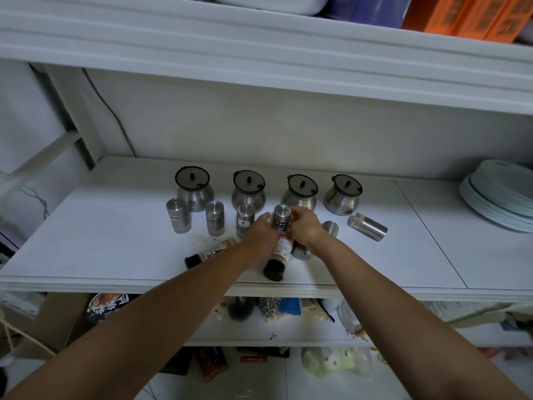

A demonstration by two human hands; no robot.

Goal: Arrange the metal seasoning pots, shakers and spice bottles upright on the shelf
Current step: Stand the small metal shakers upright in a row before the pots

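While an upright metal shaker is pinched between both grips, the left grip is curled against its left side and the right grip is closed round its top and right side. Whether its base touches the shelf cannot be told. Beyond the grips, four metal pots with dark lids are stood in a row. Left of the left grip, three shakers are stood upright. Right of the right grip, one shaker is laid on its side. Nearer than the grips, two spice bottles are laid flat: a pale-labelled bottle under the left forearm and a dark-capped bottle between the wrists. A stack of plates is seen far right of the right grip.
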